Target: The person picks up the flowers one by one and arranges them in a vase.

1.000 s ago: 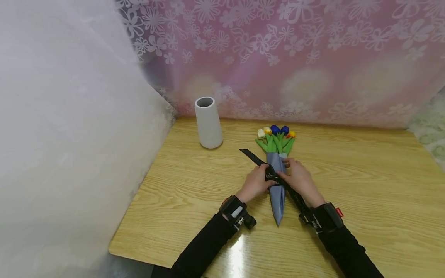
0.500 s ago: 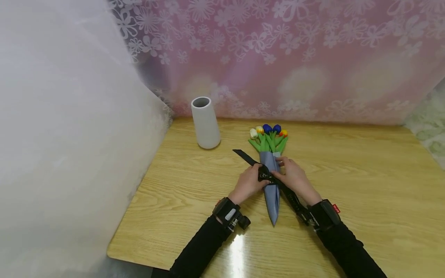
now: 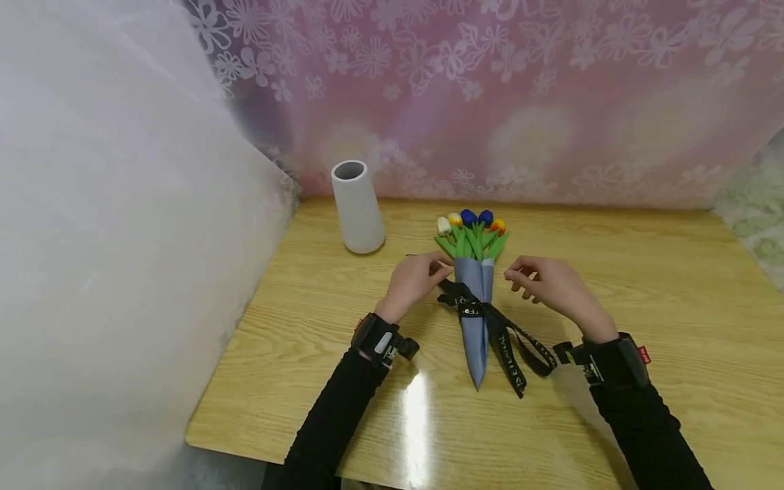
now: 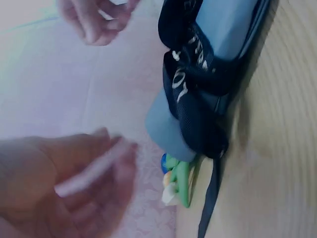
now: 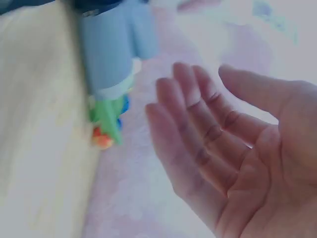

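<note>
A bouquet of artificial tulips (image 3: 470, 235), white, yellow, blue and orange-red with green leaves, lies in a grey-blue paper wrap (image 3: 468, 272). Round the wrap's middle goes a black lettered ribbon (image 3: 470, 307), knotted, its tails trailing to either side. My left hand (image 3: 418, 280) hovers left of the wrap, partly over a ribbon tail; in the left wrist view it is blurred, apart from the ribbon, and holds nothing visible. On the other side my right hand (image 3: 548, 284) is raised beside the wrap, its fingers loosely bent and the palm bare in the right wrist view.
A white vase (image 3: 358, 211) stands upright at the back left of the wooden table (image 3: 294, 367). Behind the table hangs a pink flowered curtain (image 3: 429, 122), with a whitish sheet (image 3: 122, 224) along the left side.
Both hands have let go of the ribbon and moved apart, the left up and leftward, the right to the right. The ribbon's right tails now lie spread on the table.
</note>
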Demonstrator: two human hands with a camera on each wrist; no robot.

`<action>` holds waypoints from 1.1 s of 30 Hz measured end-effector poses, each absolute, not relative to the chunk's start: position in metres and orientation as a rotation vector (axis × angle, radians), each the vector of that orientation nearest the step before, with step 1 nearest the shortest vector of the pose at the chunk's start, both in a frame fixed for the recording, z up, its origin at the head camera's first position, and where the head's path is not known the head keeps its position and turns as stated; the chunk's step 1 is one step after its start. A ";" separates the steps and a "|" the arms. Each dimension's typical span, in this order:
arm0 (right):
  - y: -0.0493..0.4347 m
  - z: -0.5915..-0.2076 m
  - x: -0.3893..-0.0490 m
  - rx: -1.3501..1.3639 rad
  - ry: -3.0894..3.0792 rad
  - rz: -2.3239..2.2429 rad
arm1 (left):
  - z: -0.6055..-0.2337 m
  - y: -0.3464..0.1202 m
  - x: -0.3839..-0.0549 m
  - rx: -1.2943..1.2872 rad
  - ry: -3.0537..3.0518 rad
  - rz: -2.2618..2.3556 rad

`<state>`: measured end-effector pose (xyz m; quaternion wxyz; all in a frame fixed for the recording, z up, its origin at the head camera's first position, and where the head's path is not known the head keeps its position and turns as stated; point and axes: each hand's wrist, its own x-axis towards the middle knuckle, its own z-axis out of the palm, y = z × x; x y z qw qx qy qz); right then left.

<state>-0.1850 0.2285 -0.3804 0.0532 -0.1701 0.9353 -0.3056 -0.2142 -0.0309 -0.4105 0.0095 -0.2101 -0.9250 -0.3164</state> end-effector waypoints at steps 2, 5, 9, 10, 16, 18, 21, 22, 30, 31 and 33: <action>0.225 -0.378 -0.183 -0.567 2.838 -0.891 | -0.412 -0.028 -0.218 -0.791 -2.836 -1.015; 0.221 -0.381 -0.177 -0.646 2.823 -0.795 | -0.421 -0.022 -0.219 -0.975 -2.808 -1.007; 0.216 -0.386 -0.168 -0.699 2.754 -0.688 | -0.432 -0.018 -0.218 -1.088 -2.820 -0.911; 0.214 -0.387 -0.166 -0.701 2.752 -0.664 | -0.433 -0.017 -0.218 -1.094 -2.825 -0.887; 0.206 -0.389 -0.161 -0.637 2.869 -0.479 | -0.433 -0.016 -0.223 -1.096 -2.840 -0.775; 0.204 -0.390 -0.165 -0.629 2.881 -0.451 | -0.429 -0.015 -0.227 -1.104 -2.837 -0.772; 0.203 -0.394 -0.171 -0.643 2.857 -0.462 | -0.428 -0.015 -0.231 -1.107 -2.857 -0.792; 0.203 -0.395 -0.173 -0.646 2.844 -0.471 | -0.428 -0.015 -0.232 -1.106 -2.867 -0.799; 0.209 -0.396 -0.182 -0.625 2.778 -0.551 | -0.432 -0.021 -0.238 -1.142 -2.933 -0.926; 0.211 -0.397 -0.183 -0.635 2.776 -0.557 | -0.432 -0.022 -0.239 -1.144 -2.936 -0.941; 0.214 -0.398 -0.184 -0.651 2.778 -0.551 | -0.431 -0.023 -0.240 -1.158 -2.934 -0.966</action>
